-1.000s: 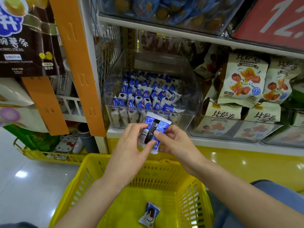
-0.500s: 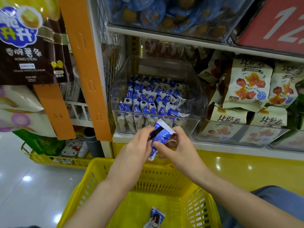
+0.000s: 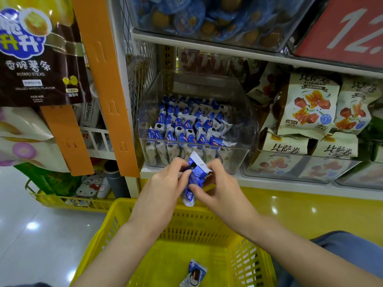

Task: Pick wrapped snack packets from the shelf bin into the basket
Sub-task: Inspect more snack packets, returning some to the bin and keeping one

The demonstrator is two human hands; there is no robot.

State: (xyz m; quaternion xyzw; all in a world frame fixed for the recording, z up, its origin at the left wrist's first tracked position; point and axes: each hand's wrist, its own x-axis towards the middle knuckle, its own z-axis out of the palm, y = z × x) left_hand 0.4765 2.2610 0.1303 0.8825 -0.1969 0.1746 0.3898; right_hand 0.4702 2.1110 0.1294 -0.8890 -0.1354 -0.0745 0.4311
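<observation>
The left hand (image 3: 165,181) and right hand (image 3: 217,187) both pinch 1 blue-and-white snack packet (image 3: 193,181), held above the far rim of the yellow basket (image 3: 116,220). Another packet (image 3: 193,274) lies on the basket floor. Behind the hands, the clear shelf bin (image 3: 242,121) holds many more packets.

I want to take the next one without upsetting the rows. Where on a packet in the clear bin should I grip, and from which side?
Probably pinch the upper sealed end of a front-row packet, coming from above. The packets stand upright, tightly side by side, so only their tops are free; the clear bin is open on top and its front wall blocks a frontal reach.
</observation>
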